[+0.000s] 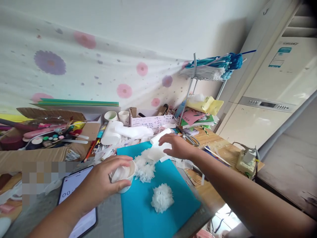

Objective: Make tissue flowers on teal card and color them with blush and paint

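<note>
My left hand (pixel 104 180) is wrapped round a small white paper cup (pixel 123 177) at the left edge of a blue sheet (pixel 153 205). My right hand (pixel 177 147) lies on the far end of that sheet, fingers curled over a piece of white paper (pixel 157 152). Between the hands lies a pile of shredded white tissue (pixel 146 168). A round white tissue pom-pom (pixel 162 197) sits on the sheet nearer to me, untouched.
A phone (pixel 75 195) lies left of the cup. A cardboard box of craft supplies (pixel 47 138) stands at the far left. Paper cups (pixel 117 116), a white box, scissors (pixel 190 138) and stacked books (pixel 198 119) crowd the back. A power strip (pixel 246 162) sits at the right edge.
</note>
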`<state>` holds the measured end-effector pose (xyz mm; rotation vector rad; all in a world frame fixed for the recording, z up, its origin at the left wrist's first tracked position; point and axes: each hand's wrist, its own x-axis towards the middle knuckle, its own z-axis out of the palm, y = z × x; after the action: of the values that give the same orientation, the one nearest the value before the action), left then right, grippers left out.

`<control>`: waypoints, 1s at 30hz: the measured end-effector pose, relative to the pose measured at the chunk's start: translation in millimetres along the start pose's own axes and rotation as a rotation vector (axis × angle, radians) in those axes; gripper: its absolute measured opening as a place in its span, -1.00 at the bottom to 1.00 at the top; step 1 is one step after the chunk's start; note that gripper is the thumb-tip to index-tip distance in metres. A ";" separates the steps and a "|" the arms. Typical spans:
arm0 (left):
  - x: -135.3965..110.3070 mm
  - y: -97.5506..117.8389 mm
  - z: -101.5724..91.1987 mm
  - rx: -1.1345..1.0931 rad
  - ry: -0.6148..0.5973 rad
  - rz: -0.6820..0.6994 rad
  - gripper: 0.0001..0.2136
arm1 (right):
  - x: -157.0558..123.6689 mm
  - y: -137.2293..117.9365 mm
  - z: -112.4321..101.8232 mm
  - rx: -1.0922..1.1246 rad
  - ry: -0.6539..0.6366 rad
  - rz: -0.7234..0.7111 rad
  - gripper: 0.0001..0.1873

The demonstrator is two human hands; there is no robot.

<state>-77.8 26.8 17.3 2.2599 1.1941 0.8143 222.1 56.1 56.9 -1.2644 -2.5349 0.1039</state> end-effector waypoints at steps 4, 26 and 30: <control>-2.2 0.8 -0.2 0.087 -0.014 0.030 -0.76 | 0.0 43.1 11.0 -0.106 -0.152 0.091 -0.49; -6.3 5.6 2.9 0.099 0.033 -0.145 -0.39 | 50.9 99.8 -61.2 -0.273 0.139 0.687 -0.69; -5.7 7.5 2.6 0.081 0.034 -0.135 -0.42 | 29.5 102.5 -42.3 -0.275 0.143 0.659 -0.66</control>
<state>-74.3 17.8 18.5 2.2089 1.4021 0.7675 296.9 138.8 83.7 -2.0869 -1.9662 -0.1936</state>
